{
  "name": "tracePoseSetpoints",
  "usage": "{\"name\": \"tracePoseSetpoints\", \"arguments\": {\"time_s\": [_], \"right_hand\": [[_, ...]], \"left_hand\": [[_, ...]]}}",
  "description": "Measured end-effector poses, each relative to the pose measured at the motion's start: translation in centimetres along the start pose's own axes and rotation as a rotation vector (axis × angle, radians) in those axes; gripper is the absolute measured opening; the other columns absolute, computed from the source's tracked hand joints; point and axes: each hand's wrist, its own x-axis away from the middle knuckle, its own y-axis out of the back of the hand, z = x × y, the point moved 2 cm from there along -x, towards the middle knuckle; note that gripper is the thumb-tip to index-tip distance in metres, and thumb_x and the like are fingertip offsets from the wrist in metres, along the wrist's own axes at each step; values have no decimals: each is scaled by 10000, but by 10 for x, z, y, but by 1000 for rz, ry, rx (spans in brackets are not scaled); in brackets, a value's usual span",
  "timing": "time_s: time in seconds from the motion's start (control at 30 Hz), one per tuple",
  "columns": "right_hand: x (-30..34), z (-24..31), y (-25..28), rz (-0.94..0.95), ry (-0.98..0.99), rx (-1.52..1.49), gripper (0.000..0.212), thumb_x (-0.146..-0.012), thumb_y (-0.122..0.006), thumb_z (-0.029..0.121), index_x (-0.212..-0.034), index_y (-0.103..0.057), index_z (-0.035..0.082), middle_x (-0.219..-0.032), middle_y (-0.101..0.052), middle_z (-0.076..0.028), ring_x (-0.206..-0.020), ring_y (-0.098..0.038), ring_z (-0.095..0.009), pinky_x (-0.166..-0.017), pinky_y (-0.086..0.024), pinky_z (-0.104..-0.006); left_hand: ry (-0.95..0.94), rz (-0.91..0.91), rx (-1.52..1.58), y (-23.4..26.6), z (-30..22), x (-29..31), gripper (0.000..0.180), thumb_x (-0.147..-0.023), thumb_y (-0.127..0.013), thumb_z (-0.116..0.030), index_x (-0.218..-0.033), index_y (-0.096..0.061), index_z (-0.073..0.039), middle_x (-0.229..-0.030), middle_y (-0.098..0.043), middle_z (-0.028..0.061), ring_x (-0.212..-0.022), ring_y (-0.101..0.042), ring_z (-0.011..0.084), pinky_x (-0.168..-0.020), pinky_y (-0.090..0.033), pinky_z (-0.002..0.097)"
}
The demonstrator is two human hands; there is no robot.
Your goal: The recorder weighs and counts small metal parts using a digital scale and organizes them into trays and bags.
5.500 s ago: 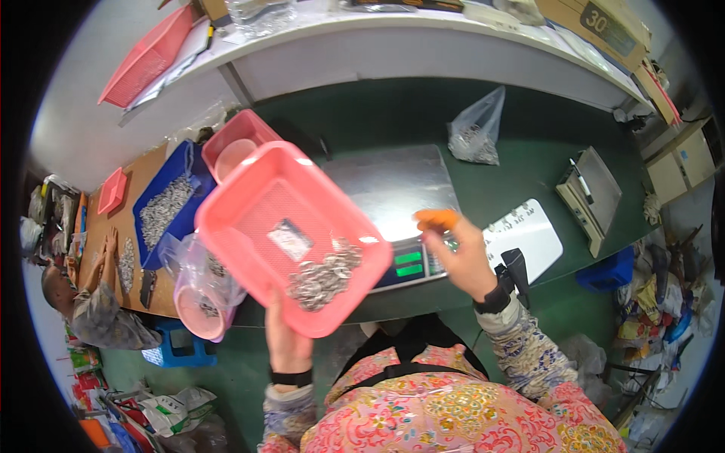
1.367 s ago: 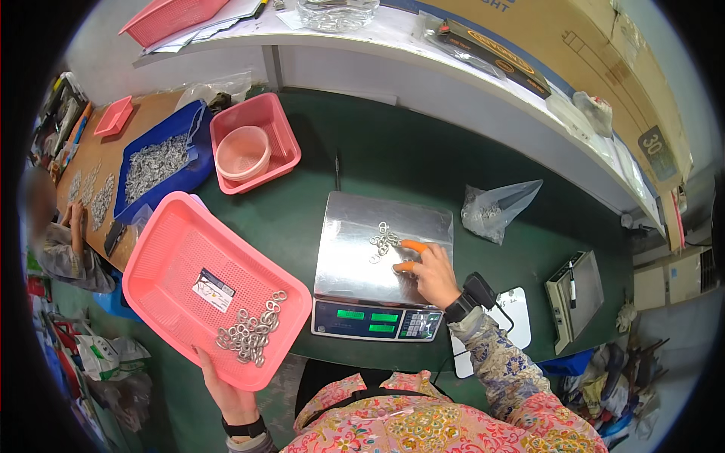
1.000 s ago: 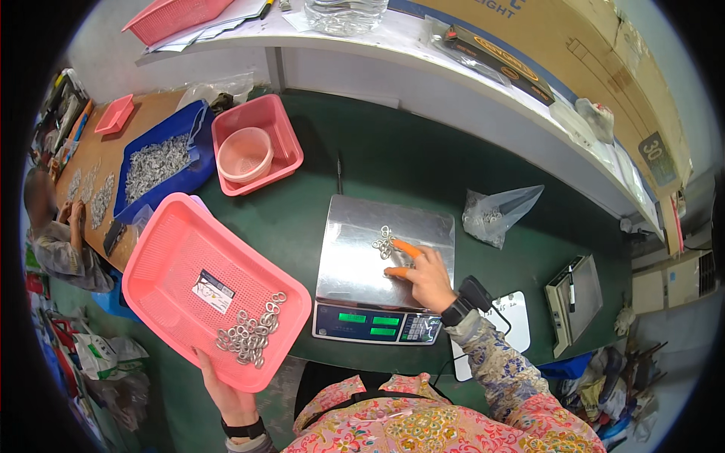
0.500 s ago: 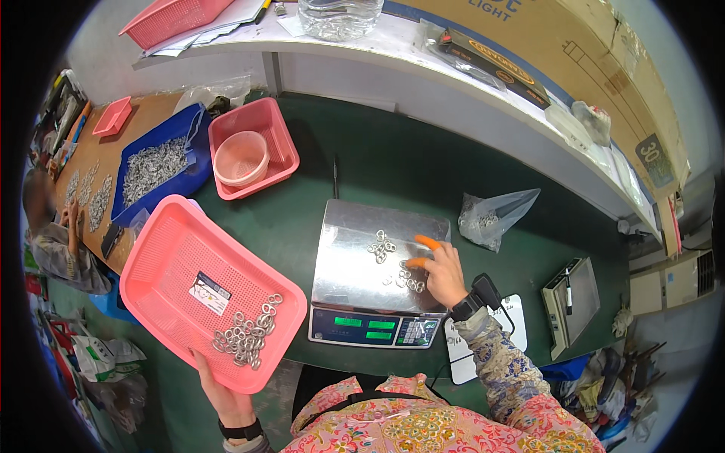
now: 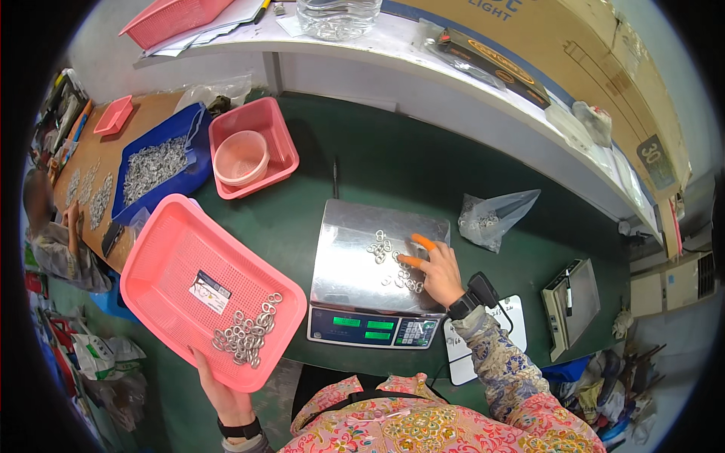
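Observation:
My left hand (image 5: 225, 396) grips the near rim of a pink plastic basket (image 5: 170, 249), which is tilted at the left of the scale. Inside it lie a pile of small metal rings (image 5: 245, 336) and a printed card (image 5: 210, 292). My right hand (image 5: 438, 272) wears orange finger covers on two digits. Those digits are apart, with their tips at loose metal rings (image 5: 404, 281) on the steel plate of a digital scale (image 5: 340, 264). A second small group of rings (image 5: 380, 247) lies farther left on the plate.
Behind the scale lies a clear bag of rings (image 5: 483, 219). A blue tray (image 5: 198, 162) of metal parts and a pink tub (image 5: 276, 128) with a round basket stand back left. A second scale (image 5: 570, 306) is at right. Another person (image 5: 60, 249) works at far left.
My right hand has shifted slightly left over the plate, and its covered fingertips now reach a ring between the two groups. The basket and left hand stay nearly still.

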Motion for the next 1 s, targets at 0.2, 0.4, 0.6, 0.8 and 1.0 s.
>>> {"name": "tracePoseSetpoints", "arguments": {"time_s": [0.2, 0.4, 0.6, 0.8, 1.0], "right_hand": [[-4, -1, 8, -3, 44, 18, 404, -665, -565, -34, -954, -694, 218, -1266, -477, -43, -1047, -443, -264, -873, -355, -353], [-26, 9, -8, -66, 41, 36, 425, -651, -541, -51, -968, -686, 192, -1257, -482, -52, -1070, -437, -271, -869, -349, -369], [-15, 2, -4, -19, 51, 27, 426, -663, -547, -34, -992, -678, 203, -1261, -480, -52, -1066, -442, -273, -868, -351, -364], [-18, 23, -13, -7, 117, 17, 416, -679, -546, -26, -980, -683, 226, -1280, -473, -40, -1067, -442, -271, -870, -358, -358], [-22, 13, -8, -33, 78, -39, 418, -666, -551, -37, -972, -687, 213, -1273, -476, -46, -1064, -442, -268, -886, -344, -359]], "left_hand": [[-10, 4, 10, -1, 0, 1, 487, -948, -423, -319, -1322, -327, -21, -1325, -419, 114, -1159, -455, 238, -995, -366, 386], [-5, 3, 28, -1, 0, 1, 502, -950, -420, -310, -1349, -281, -39, -1340, -390, 116, -1174, -431, 239, -997, -360, 392], [-20, 8, 20, -1, -3, 4, 498, -951, -419, -302, -1343, -282, -27, -1335, -392, 119, -1170, -436, 238, -997, -363, 391], [-39, -20, 9, 2, -2, 3, 490, -948, -427, -313, -1328, -315, -25, -1326, -414, 117, -1156, -456, 236, -990, -374, 384], [-27, -8, 17, 0, -6, 5, 488, -950, -421, -312, -1329, -313, -25, -1330, -410, 116, -1154, -458, 240, -988, -379, 383]]}}
